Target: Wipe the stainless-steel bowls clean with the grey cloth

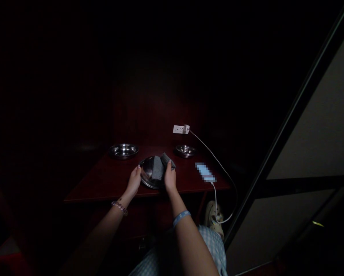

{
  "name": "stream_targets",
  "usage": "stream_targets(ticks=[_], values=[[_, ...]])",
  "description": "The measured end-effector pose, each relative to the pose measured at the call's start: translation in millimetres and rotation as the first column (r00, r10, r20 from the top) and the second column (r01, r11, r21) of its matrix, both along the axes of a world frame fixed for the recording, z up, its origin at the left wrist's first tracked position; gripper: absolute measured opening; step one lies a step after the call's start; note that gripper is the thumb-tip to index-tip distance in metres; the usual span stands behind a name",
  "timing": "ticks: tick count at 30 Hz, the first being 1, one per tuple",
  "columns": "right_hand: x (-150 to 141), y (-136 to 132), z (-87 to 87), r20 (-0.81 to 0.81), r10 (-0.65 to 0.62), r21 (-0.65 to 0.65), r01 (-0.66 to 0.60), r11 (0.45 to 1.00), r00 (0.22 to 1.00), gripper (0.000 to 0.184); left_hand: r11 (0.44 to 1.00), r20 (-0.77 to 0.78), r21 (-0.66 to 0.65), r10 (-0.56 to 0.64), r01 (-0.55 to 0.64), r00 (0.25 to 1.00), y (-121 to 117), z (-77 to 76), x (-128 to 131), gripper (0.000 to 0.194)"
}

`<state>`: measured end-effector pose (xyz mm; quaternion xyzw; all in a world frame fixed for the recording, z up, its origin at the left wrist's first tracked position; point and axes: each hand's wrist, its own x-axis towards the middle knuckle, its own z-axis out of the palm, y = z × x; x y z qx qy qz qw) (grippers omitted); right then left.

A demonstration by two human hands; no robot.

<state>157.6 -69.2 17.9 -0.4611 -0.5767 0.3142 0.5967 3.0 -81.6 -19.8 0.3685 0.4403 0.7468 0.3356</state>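
A shiny metal dish (147, 168) is held just over the front part of the dark red table. My left hand (134, 181) grips its left rim, with the thumb on top and the other fingers mostly hidden. My right hand (170, 177) is closed on a bunched grey cloth (158, 168) at the dish's right side. Part of the cloth lies across the dish's surface. Whether my right fingers also touch the dish's rim cannot be made out.
Two more metal dishes stand behind, a wider one (124, 151) at left and a smaller one (185, 151) at right. A phone (205, 172) lies near the right edge of the table (99, 184). Its white cable (211, 152) loops down from a wall socket (178, 129).
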Motion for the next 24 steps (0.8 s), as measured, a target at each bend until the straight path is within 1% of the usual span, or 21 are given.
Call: stream_targets(ticks=[2,3,5,8,13,15,17,21,24], values=[[0.3,4.2,-0.9,-0.189,-0.009,-0.095,-0.010,0.995,0.982,0.068,1.000,0.000,0.007,-0.013,0.013,1.000,0.2,-1.0,-0.4,0.064],[0.3,5.5,-1.1,-0.270,-0.008,-0.111,-0.023,0.994,0.963,0.066,1.000,-0.001,0.012,-0.018,0.018,1.000,0.2,-1.5,-0.6,0.064],[0.3,7.3,-1.3,-0.381,0.030,-0.057,-0.056,0.997,0.924,0.062,1.000,-0.006,0.017,-0.023,0.023,1.000,0.2,-2.2,-0.9,0.063],[1.0,9.0,-1.9,-0.450,0.079,0.015,-0.081,0.997,0.890,0.058,1.000,-0.011,0.017,-0.020,0.020,1.000,0.1,-2.0,-1.0,0.059],[3.0,11.7,-2.8,-0.456,0.044,-0.052,-0.076,0.996,0.889,0.047,1.000,-0.015,0.025,0.001,-0.001,1.000,-1.1,0.1,0.3,0.057],[3.1,12.6,-2.8,-0.457,0.047,-0.044,-0.076,0.996,0.888,0.042,1.000,-0.022,0.029,-0.001,0.002,1.000,-1.8,0.9,0.8,0.060],[2.9,13.2,-2.5,-0.452,0.075,0.002,-0.083,0.997,0.889,0.041,0.999,-0.028,0.033,-0.004,0.005,1.000,-2.6,1.6,1.1,0.060],[1.2,12.4,-2.5,-0.367,0.164,0.105,-0.134,0.985,0.916,0.053,1.000,-0.028,0.022,0.008,-0.008,1.000,-3.5,2.5,1.0,0.058],[-0.7,9.7,-4.6,-0.219,0.168,0.128,-0.143,0.981,0.961,0.062,1.000,-0.024,0.023,-0.001,0.002,1.000,-3.8,2.4,1.0,0.057]])
